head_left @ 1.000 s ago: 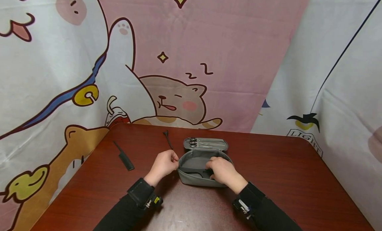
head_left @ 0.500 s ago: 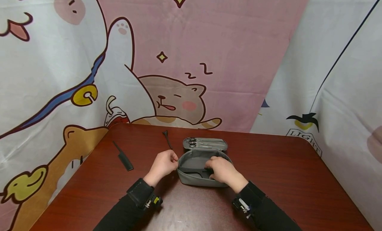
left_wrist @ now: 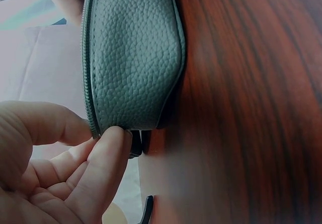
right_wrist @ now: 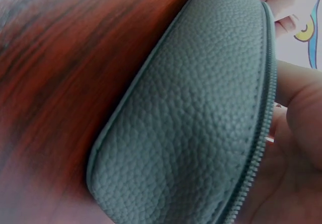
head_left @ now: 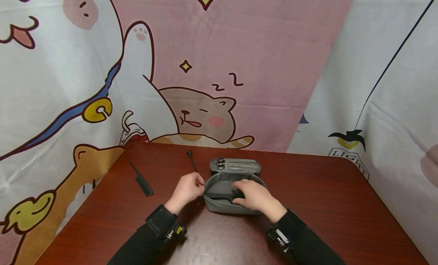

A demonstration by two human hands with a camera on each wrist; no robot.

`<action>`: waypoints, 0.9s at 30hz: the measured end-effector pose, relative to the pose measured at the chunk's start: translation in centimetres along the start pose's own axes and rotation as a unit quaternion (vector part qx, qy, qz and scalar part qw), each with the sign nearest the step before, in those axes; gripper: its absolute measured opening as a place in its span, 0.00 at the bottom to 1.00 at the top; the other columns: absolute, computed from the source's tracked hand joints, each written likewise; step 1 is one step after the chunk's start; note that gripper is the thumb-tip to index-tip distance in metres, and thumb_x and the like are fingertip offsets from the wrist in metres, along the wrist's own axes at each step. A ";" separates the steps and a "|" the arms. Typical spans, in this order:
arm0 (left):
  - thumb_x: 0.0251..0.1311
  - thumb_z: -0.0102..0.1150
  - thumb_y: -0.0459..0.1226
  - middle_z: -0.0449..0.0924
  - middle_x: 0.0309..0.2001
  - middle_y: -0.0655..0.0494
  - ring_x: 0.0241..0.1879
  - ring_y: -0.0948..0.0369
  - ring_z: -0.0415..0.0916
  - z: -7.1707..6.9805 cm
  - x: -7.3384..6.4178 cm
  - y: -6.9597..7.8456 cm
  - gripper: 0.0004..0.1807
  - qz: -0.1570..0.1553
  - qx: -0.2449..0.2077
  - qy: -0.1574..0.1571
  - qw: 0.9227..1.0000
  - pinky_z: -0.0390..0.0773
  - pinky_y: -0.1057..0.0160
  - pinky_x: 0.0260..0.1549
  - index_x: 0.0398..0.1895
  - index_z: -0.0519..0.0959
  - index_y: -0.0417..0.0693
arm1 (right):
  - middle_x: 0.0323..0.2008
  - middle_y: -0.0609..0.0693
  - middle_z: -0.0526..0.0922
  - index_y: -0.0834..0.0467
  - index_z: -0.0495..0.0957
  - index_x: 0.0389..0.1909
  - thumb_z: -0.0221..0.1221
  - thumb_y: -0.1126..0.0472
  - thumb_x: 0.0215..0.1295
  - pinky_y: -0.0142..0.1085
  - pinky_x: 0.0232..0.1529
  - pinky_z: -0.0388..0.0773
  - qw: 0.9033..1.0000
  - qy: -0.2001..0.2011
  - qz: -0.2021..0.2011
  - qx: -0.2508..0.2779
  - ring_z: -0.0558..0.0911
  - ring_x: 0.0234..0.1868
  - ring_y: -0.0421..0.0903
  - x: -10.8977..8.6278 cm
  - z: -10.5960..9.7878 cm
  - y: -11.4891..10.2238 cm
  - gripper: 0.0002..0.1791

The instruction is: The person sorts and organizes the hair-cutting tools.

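Observation:
A grey zippered case (head_left: 224, 208) lies with its lid folded back. My left hand (head_left: 187, 191) pinches the left end of its rim; in the left wrist view, thumb and finger squeeze the zipper edge (left_wrist: 88, 95). Inside the case rests a long dark thing (head_left: 219, 195) with a slim handle. Over its right end reaches my right hand (head_left: 254, 196), thumb and fingers parted, the palm over the case's right side. In the right wrist view the case's front wall (right_wrist: 181, 113) hides the fingertips.
The case's lid (head_left: 241, 165) carries small scissors (head_left: 221, 164) and slim tools under a clear pocket. A black tail comb (head_left: 143, 184) lies at the left of the brown table (head_left: 308, 204). Behind the left hand lies a thin dark forked tool (head_left: 192, 160).
My right hand's fingers have spread and shifted slightly left over the dark thing in the case. The left hand keeps its pinch on the rim.

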State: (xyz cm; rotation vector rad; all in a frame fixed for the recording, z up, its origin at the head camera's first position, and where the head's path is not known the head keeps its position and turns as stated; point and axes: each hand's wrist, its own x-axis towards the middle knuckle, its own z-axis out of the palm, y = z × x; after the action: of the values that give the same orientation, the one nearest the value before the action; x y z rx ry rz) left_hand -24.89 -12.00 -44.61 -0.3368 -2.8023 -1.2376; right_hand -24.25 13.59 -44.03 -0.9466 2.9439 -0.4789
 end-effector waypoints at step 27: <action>0.59 0.68 0.41 0.81 0.34 0.52 0.29 0.58 0.76 -2.7 -0.5 -1.6 0.15 -0.058 0.087 0.040 0.994 0.74 0.58 0.25 0.44 0.81 0.41 | 0.61 0.58 0.75 0.60 0.71 0.67 0.65 0.46 0.64 0.55 0.56 0.73 0.998 0.046 0.016 0.028 0.75 0.61 0.59 -1.0 -0.7 -0.4 0.36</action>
State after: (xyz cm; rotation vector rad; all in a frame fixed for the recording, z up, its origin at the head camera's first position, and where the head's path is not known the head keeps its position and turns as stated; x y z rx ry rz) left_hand -24.89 -15.12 -44.03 -0.1135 -2.8689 -0.9910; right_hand -23.30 14.01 -43.29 -0.8944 3.0030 -0.6169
